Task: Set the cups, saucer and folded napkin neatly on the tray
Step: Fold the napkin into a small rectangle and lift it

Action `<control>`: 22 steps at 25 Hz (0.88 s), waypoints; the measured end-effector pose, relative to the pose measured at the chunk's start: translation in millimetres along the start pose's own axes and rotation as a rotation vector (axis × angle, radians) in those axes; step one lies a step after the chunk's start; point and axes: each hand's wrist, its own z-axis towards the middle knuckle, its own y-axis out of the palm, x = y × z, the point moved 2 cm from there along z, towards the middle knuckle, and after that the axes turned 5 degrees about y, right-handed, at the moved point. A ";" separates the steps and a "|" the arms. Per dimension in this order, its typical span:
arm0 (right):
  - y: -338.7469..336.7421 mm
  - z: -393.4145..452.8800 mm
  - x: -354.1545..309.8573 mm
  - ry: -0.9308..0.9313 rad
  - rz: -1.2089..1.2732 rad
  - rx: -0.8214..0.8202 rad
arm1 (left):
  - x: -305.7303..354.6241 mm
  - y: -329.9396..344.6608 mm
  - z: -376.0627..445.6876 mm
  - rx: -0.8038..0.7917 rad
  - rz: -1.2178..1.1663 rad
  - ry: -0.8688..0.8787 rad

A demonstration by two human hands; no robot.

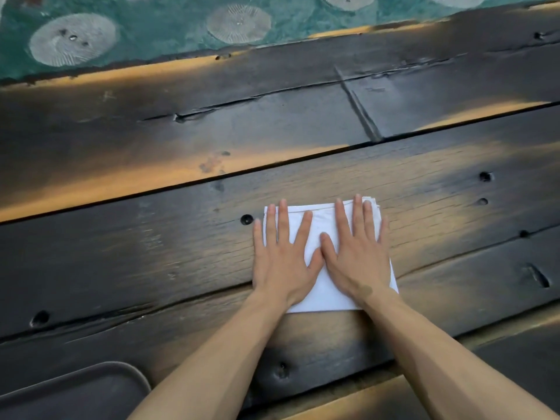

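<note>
A white folded napkin (322,225) lies flat on the dark wooden table (181,237), a little right of centre. My left hand (280,256) rests palm down on its left half, fingers spread. My right hand (357,253) presses flat on its right half, fingers apart, thumb touching the left thumb. Neither hand grips the cloth. A dark tray (75,389) shows one rounded corner at the lower left, near my left forearm. No cups or saucer are in view.
The table is made of wide dark planks with gaps, knots and screw holes. Beyond its far edge lies a green floor (157,28) with pale round patches.
</note>
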 end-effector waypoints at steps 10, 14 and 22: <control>-36.6 37.6 40.4 -0.162 -0.094 -0.080 | -40.3 -24.6 12.0 -0.004 0.018 0.055; -61.1 75.9 36.6 -0.183 -0.117 -0.246 | -53.6 -60.5 50.7 -0.130 -0.047 0.069; -77.0 85.2 15.6 -0.205 -0.210 -0.312 | -45.1 -78.5 90.8 -0.562 -0.117 0.040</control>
